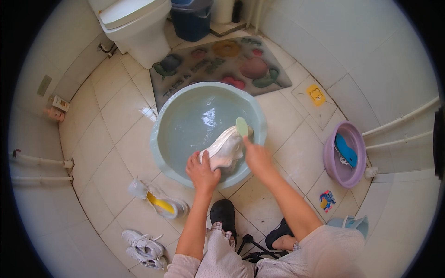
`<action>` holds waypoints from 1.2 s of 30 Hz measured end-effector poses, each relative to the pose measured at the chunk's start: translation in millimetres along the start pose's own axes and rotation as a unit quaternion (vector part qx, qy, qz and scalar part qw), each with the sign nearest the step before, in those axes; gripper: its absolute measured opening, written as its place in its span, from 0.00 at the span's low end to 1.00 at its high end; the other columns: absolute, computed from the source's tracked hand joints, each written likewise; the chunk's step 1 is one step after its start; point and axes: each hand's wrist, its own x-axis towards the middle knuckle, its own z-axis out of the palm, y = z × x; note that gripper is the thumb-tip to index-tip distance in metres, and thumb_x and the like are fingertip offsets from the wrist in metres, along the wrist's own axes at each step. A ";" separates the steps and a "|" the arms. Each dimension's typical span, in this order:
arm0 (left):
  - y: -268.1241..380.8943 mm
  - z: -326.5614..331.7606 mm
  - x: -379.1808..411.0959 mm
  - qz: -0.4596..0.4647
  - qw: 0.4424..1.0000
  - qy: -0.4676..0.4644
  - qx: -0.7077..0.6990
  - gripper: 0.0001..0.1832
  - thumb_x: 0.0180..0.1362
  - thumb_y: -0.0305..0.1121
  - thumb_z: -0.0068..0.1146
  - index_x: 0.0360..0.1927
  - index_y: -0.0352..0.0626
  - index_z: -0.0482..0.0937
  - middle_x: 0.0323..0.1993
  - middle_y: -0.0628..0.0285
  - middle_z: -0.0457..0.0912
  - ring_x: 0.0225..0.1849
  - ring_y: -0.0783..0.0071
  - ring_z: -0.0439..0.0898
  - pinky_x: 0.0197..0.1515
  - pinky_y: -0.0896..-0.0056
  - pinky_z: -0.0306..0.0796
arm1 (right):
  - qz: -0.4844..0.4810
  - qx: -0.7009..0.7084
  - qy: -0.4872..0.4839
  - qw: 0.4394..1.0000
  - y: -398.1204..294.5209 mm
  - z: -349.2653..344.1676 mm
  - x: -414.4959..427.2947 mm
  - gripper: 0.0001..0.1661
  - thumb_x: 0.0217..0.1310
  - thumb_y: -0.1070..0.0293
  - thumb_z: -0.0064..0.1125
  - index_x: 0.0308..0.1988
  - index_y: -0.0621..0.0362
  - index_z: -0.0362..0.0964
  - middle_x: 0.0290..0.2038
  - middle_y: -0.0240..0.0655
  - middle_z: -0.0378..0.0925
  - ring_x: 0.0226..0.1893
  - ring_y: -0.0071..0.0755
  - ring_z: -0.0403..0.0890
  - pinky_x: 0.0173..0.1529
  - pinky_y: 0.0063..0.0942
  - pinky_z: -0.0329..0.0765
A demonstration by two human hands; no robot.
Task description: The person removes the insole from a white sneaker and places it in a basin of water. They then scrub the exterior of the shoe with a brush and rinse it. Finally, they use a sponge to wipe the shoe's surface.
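Observation:
A large pale green plastic basin [157, 139] holding water stands on the tiled floor before me. Inside it, near the rim closest to me, a white shoe [222, 147] lies tilted on its side. My left hand [204, 170] grips one end of the shoe. My right hand [258, 156] holds a light green brush [241, 127] by its handle, with its head against the far end of the shoe. The brush's bristles are hidden beneath its back.
Left of me are a shoe with a yellow insole [163, 201] and white sneakers [144, 248]. A purple basin [328, 153] with a blue insole [346, 150] stands right. Beyond are a floor mat [205, 62], toilet [139, 31] and dark bin [191, 22].

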 end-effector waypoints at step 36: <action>-6.4 -7.3 -0.9 -0.010 0.999 0.030 -0.020 0.48 0.33 0.34 0.60 0.64 0.39 0.56 0.67 0.48 0.50 0.62 0.53 0.57 0.61 0.51 0.49 | -0.032 0.011 -0.081 0.996 -35.7 35.5 -19.4 0.27 0.56 0.69 0.46 0.57 0.50 0.65 0.24 0.48 0.77 0.26 0.52 0.80 0.28 0.45 0.75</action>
